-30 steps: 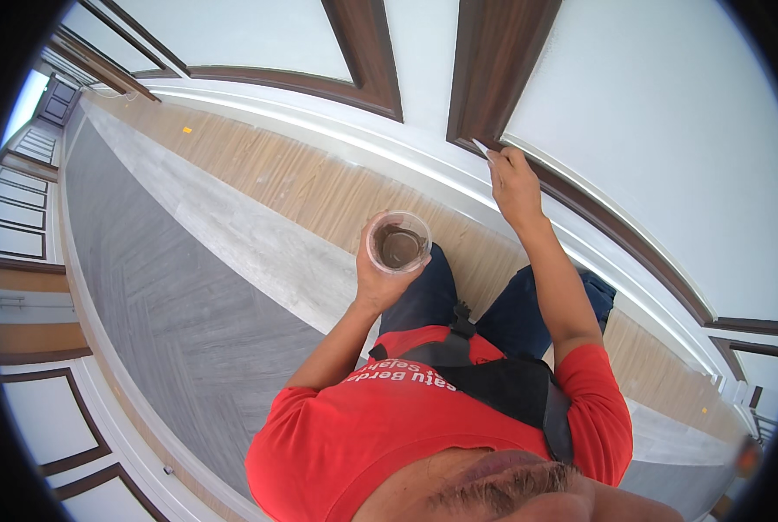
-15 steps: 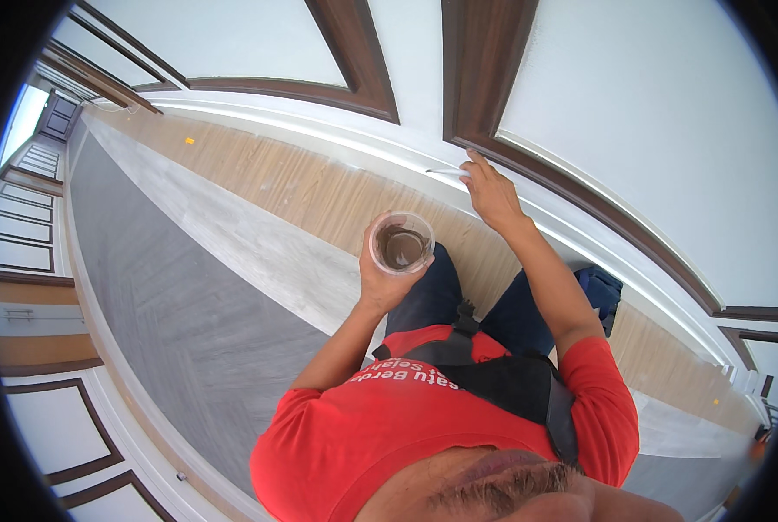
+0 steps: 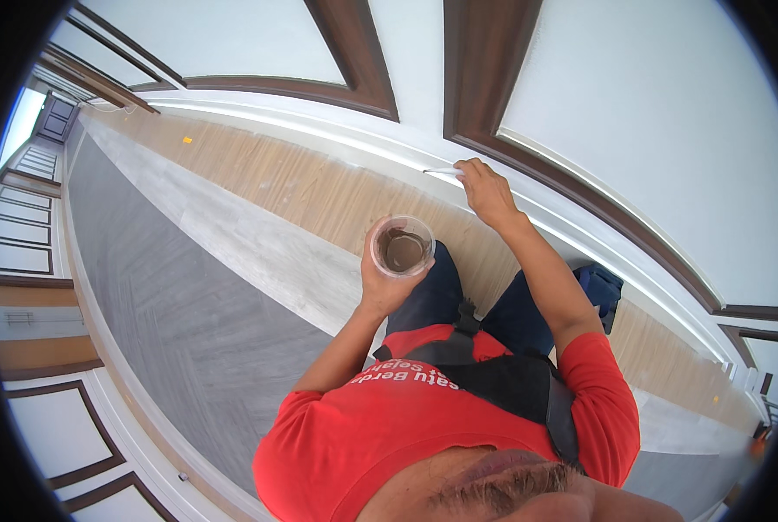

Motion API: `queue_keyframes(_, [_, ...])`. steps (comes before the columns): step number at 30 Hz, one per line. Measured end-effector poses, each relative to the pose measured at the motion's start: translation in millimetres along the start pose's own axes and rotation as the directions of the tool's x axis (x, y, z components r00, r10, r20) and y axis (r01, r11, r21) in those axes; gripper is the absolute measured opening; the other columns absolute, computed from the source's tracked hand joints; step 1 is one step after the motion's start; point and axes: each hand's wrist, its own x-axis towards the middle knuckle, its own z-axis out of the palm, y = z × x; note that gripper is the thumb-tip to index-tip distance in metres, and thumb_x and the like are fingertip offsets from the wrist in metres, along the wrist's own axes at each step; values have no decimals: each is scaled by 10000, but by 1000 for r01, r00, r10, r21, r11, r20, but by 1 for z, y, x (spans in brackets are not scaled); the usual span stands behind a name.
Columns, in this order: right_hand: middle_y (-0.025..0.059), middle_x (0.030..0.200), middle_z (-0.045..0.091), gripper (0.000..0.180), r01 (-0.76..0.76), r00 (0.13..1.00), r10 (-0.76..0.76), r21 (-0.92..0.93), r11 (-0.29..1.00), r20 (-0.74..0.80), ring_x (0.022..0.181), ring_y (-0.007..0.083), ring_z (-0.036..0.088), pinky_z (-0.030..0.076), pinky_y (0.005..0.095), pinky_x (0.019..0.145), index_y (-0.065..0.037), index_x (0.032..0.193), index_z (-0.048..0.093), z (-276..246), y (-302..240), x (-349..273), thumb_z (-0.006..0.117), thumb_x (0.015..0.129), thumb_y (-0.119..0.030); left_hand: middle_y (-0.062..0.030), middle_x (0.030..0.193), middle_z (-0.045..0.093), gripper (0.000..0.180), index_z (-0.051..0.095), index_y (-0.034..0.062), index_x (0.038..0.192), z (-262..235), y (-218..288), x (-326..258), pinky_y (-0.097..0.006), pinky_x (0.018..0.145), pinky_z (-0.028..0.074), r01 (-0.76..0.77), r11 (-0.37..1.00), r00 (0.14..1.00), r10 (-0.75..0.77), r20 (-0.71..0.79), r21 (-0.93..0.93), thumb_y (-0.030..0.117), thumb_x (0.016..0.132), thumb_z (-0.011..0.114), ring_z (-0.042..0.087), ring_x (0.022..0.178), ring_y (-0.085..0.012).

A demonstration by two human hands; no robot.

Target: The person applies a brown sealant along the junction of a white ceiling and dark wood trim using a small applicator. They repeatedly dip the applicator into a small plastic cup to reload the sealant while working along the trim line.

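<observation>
White wall (image 3: pixel 410 43) fills the top of the head view, beyond both hands, and it's trimmed with brown mouldings: one frame (image 3: pixel 354 52) ahead and to the left of the right hand (image 3: pixel 490 193), another frame (image 3: pixel 489 83) with its corner just ahead of that same hand. Down at the wall's foot runs a white skirting (image 3: pixel 319 139), then a wood-look strip (image 3: pixel 310 183) of floor, then a pale strip (image 3: pixel 232 222), then grey floor (image 3: pixel 180 235) stretching away to the left of the left hand (image 3: pixel 383 285). And look at that left hand: fingers wrapped round a clear cup (image 3: pixel 409 220), a firm grip, its open mouth facing up to the camera, brown paste (image 3: pixel 402 250) inside and smeared up the walls. Over to the right hand, further forward, and it's closed in a pinch on a thin white tool (image 3: pixel 446 171), dark tip pointing left, ahead of the cup and well apart from it! Tip against the skirting or above it? Cannot tell from here. Behind the hands, dark blue trousers (image 3: pixel 424 296), bent at the knees, a red shirt (image 3: pixel 380 444) and a black harness (image 3: pixel 510 391) across it. Far off to the left, beyond the left hand, a yellow tag (image 3: pixel 187 139) on the wood-look strip.
</observation>
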Motion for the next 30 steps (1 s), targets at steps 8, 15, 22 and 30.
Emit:
queue_keyframes(8, [154, 1209, 683, 331, -188, 970, 242, 642, 743, 4, 973, 265, 690, 543, 380, 824, -4, 1283, 542, -9, -22, -18, 501, 1094, -273, -141, 1335, 572, 953, 384, 3, 1472, 1, -2, -2, -371, 1050, 485, 12, 1000, 1000, -12, 6, -14, 25, 685, 920, 593, 1217, -244])
queue_keyframes(15, [162, 1047, 735, 355, -283, 940, 339, 594, 753, 17, 807, 209, 670, 533, 337, 725, -18, 1227, 496, -19, -21, -55, 491, 1102, -350, -140, 1333, 574, 945, 396, 6, 1461, 4, 0, -5, -370, 1051, 483, 13, 1000, 1000, -13, 23, -5, 42, 681, 928, 592, 1218, -242])
queue_keyframes(22, [114, 906, 686, 342, -271, 892, 448, 866, 419, 62, 764, 125, 649, 516, 260, 662, -29, 1295, 482, -22, -22, -62, 543, 1086, -293, -138, 1325, 577, 947, 405, 9, 1456, 8, -6, -6, -373, 1052, 484, -2, 999, 1000, 3, 29, -34, 54, 672, 935, 592, 1217, -241])
queue_keyframes(30, [96, 987, 709, 176, -254, 940, 330, 833, 491, 91, 826, 149, 688, 551, 271, 705, -5, 1138, 617, -21, -18, -65, 632, 1036, -148, -132, 1304, 590, 944, 418, 8, 1451, 13, -3, -4, -371, 1052, 479, 12, 999, 1000, -11, 29, -37, 60, 665, 939, 592, 1213, -241])
